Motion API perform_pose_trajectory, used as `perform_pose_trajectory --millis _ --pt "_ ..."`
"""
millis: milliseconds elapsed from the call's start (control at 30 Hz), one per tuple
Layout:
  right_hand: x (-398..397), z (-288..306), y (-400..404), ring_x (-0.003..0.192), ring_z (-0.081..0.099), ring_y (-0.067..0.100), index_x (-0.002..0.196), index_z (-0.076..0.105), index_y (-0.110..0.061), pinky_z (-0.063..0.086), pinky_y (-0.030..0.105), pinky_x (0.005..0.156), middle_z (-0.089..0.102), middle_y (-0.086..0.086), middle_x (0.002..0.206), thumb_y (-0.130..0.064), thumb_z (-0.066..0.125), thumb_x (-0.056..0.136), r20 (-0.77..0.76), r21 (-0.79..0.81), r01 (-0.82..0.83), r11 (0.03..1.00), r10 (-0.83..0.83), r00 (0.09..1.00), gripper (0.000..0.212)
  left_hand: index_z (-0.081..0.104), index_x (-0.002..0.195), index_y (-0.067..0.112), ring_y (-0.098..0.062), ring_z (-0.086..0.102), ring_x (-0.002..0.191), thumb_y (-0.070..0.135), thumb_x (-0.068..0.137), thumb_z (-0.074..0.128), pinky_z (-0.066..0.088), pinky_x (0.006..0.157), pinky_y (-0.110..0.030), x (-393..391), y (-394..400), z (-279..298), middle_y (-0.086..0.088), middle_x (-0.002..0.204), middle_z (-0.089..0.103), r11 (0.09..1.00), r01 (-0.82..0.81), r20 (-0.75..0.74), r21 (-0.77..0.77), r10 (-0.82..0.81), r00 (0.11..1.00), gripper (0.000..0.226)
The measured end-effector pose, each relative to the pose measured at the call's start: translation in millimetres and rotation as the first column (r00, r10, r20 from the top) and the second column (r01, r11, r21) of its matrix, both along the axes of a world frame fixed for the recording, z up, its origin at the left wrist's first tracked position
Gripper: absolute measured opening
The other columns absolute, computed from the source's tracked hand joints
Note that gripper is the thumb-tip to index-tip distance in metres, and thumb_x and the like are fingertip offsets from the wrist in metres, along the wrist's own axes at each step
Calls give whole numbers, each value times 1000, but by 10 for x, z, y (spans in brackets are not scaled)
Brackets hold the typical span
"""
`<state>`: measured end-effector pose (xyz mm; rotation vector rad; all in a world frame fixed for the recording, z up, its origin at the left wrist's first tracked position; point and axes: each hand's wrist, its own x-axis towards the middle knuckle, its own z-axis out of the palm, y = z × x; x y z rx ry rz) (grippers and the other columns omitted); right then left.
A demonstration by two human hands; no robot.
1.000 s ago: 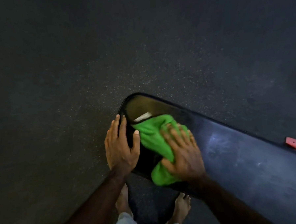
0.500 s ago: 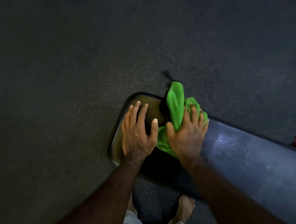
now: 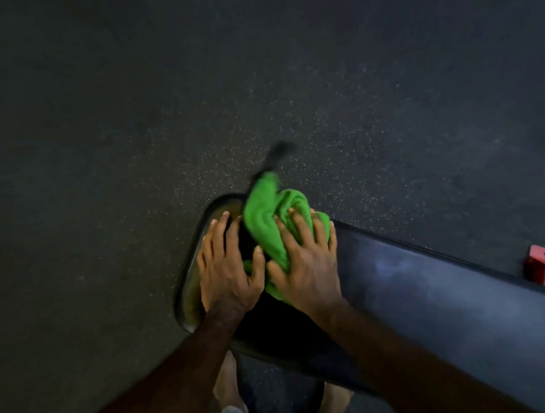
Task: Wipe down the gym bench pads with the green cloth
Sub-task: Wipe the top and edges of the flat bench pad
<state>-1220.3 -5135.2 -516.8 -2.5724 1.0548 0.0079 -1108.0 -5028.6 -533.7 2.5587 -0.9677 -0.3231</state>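
Green cloth (image 3: pixel 267 225) bunched on the rounded end of the bench pad (image 3: pixel 427 296), roughly at centre of view, one loose tail flicked up toward 12 o'clock and blurred. Right hand (image 3: pixel 306 264) spread on top of the bundle, fingers slightly curled into the folds and pressing down; thumb tucked against the cloth's lower edge. Left hand (image 3: pixel 227 268) flat on the pad just at 9 o'clock of the cloth, fingers straight and spread, thumb touching the green fabric; bracing, holding nothing. Pad running off toward 4 o'clock, dark and glossy, faint hazy smears on its upper face. Red bracket (image 3: pixel 544 268) at 3 o'clock beyond the pad's far edge. Speckled rubber floor (image 3: pixel 134 119) all around; bare feet (image 3: pixel 228 388) below the pad at 6 o'clock.

Judged on handling: cloth soft, light, limp, likely to bunch and roll under the palm instead of staying flat, so best taken by pressing a broad palm over the middle of the wad, loose tail gathered in. Pad looks smooth and vinyl-like, firm but cushioned, probably slick enough for an easy glide; heavy and fixed, no need to hold beyond steadying. Loose tail may trail off the edge at 12 o'clock
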Motion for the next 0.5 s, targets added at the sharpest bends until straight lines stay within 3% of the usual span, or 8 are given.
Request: perform_pose_trajectory --millis 67,100,167,233,300,400,467,500 --pt "-254 -7 -201 152 30 39 158 40 -30 23 64 122 38 5 164 -67 52 84 -7 -7 -255 967 255 967 84 46 145 2 -42 40 143 61 91 41 34 115 -57 -7 6 -21 -25 155 43 999 -13 12 33 13 1000 80" --pt "-343 -42 -355 149 36 39 159 39 -30 26 62 121 40 5 163 -67 51 82 -48 -27 -285 958 284 958 86 47 145 2 -43 41 142 62 92 40 34 114 -57 -4 -1 -18 -25 155 43 999 -18 15 27 18 1000 81" --pt "-419 -58 -631 134 50 36 154 45 -24 31 59 117 53 8 151 -67 46 81 -93 -50 -12 999 8 996 85 45 151 13 -34 33 150 64 95 38 30 116 -53 22 -3 8 -12 161 37 1000 0 21 2 0 1000 77" --pt "-422 -16 -707 128 52 36 145 53 -15 30 59 117 59 12 141 -64 41 80 -89 3 468 884 -466 880 82 41 154 21 -27 26 153 65 96 38 27 118 -52 2 -35 27 -3 164 32 999 30 13 -24 -30 999 72" --pt "-297 27 -423 138 43 42 142 55 -9 23 64 121 52 18 149 -61 40 79 -67 40 576 817 -573 817 82 42 153 22 -26 26 153 63 96 39 27 117 -52 31 -10 24 -2 164 32 999 10 20 -36 -9 1000 71" --pt "-525 30 147 155 19 44 155 43 -18 9 64 125 27 16 168 -61 47 81 -49 32 140 990 -139 989 86 44 151 21 -28 28 152 55 93 45 27 117 -51 15 -20 19 -3 163 35 998 -12 12 -54 12 1000 68" --pt "-817 25 122 158 12 38 161 33 -25 5 60 127 17 6 172 -66 48 83 -72 8 -134 991 135 988 90 45 149 18 -31 30 151 46 83 48 27 118 -52 19 -49 35 -7 162 36 999 -22 -10 -45 22 1000 72" --pt "-954 -19 35 158 16 37 162 31 -26 5 60 127 17 4 172 -66 48 83 -87 -30 -165 986 162 983 91 45 148 15 -33 31 149 44 80 47 27 117 -53 16 -57 43 -9 161 37 999 -20 -4 -42 19 1000 73"
